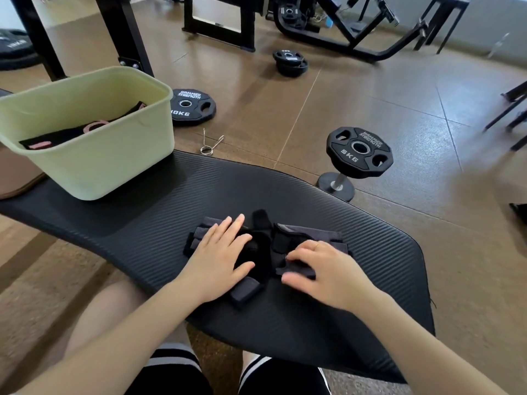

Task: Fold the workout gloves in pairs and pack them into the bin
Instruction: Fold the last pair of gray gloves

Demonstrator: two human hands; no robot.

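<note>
A: Head view, quick pass. Where are the gloves?

B: Grey-black workout gloves (265, 249) lie on the black ribbed mat (313, 201), right of its middle, near the front edge. Left hand (219, 252) lies flat on them, fingers spread, gripping nothing. Right hand (325, 269) has fingers curled down onto the right glove; real pinch or not, cannot tell.

A: Bin?

B: Pale green bin (94, 166) sits on the mat's far left end, well apart from the gloves. Black gloves with pink loops (82, 132) already lie inside it.

A: Edges, room?

B: Bare mat runs between bin and gloves. The mat's right edge curves close to the right glove, with open mat out to the rounded corner. A knee shows under the near edge.

A: Any text?

B: Plate (360, 151) on a short post right of the mat reads "HAMMER STRENGTH" and "5KG". Flat plate (192, 107) behind the bin reads "HAMMER STRENGTH", "10KG", partly cut by the bin wall. A spring collar (209, 143) lies on the floor just beyond the mat's far edge. Stacked plates (290, 61) lie farther back, with writing too small to read.
</note>
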